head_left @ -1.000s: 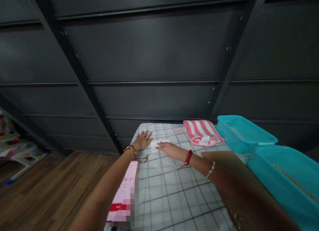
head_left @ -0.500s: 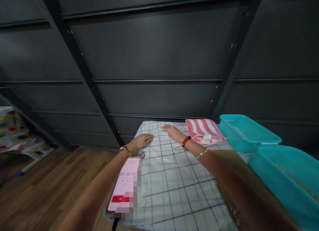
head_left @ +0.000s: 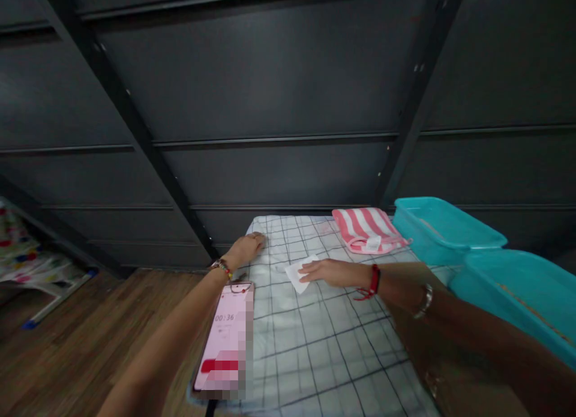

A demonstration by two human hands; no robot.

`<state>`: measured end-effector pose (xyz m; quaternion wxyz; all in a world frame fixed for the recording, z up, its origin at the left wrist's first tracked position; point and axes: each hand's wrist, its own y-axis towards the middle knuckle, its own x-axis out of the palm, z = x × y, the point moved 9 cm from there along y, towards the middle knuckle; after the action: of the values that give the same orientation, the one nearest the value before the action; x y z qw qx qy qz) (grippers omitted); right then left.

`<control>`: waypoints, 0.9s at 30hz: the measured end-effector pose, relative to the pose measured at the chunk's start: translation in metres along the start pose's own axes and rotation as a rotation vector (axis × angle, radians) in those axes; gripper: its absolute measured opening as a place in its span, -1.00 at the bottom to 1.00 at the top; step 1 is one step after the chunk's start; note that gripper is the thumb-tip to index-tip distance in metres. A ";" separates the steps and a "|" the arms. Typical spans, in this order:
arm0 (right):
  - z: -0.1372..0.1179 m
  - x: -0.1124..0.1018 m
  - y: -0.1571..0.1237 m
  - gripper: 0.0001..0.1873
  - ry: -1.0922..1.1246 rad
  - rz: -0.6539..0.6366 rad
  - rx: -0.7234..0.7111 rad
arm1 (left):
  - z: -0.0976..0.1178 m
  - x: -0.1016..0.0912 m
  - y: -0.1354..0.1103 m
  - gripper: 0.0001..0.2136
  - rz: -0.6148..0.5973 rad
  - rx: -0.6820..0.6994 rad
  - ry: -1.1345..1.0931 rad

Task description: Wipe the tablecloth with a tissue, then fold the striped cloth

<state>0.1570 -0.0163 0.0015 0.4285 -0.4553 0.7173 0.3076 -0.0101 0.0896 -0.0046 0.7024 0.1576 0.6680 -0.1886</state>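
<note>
Far left, a phone (head_left: 225, 339) lies at the bench's (head_left: 315, 357) near-left corner on the checked cloth (head_left: 310, 345). The left hand (head_left: 245, 248) lies flat and released, pinning that cloth at the far-left edge. Centre, the right hand (head_left: 330, 272) lies flat, fingers touching a small white cloth (head_left: 299, 273). Best kept anchored left, with light, even pressure. Right: a striped towel (head_left: 366, 230), teal bins (head_left: 443, 231).

striped towel (head_left: 365, 229) | two teal bins (head_left: 443, 225) | phone (head_left: 226, 336) | cardboard (head_left: 443, 345)
</note>
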 end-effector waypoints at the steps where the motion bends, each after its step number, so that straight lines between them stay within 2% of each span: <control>1: -0.005 -0.002 -0.014 -0.27 0.029 -0.016 -0.013 | 0.009 -0.001 0.005 -0.61 0.019 0.021 0.004; 3: -0.005 -0.012 -0.030 -0.26 0.036 -0.006 0.020 | 0.032 0.001 0.015 -0.53 0.014 0.074 -0.007; 6: 0.021 -0.038 -0.030 -0.25 -0.100 0.150 0.233 | 0.061 0.018 0.026 -0.45 -0.120 0.105 -0.041; 8: 0.038 -0.047 -0.023 -0.30 -0.216 0.206 0.378 | 0.068 0.027 0.028 -0.44 -0.197 0.075 -0.051; 10: 0.044 -0.041 -0.014 -0.39 -0.302 0.173 0.452 | 0.067 0.030 0.029 -0.45 -0.220 0.042 -0.050; 13: 0.022 -0.017 -0.006 -0.49 -0.352 0.101 0.403 | 0.063 0.029 0.029 -0.47 -0.212 0.029 -0.045; 18: -0.075 0.029 -0.023 -0.60 -0.307 0.073 0.181 | 0.061 0.028 0.027 -0.45 -0.214 0.024 -0.038; 20: -0.115 0.042 -0.033 -0.63 -0.251 0.055 0.080 | 0.063 0.026 0.027 -0.46 -0.204 0.028 -0.031; 22: -0.141 0.047 -0.039 -0.60 -0.175 0.011 -0.019 | 0.066 0.025 0.027 -0.46 -0.188 0.035 -0.023; 24: -0.140 0.036 -0.037 -0.54 -0.148 0.007 -0.033 | 0.067 0.024 0.026 -0.47 -0.178 0.032 -0.008; 25: -0.127 0.024 -0.033 -0.50 -0.169 0.032 0.012 | 0.067 0.024 0.025 -0.47 -0.170 0.026 0.001; 27: -0.084 -0.005 -0.021 -0.46 -0.260 0.104 0.180 | 0.067 0.022 0.023 -0.48 -0.143 0.003 0.016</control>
<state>0.1492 -0.0925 0.0421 0.5403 -0.3337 0.7031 0.3199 0.0603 0.0774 -0.0239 0.6818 0.1121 0.6826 -0.2380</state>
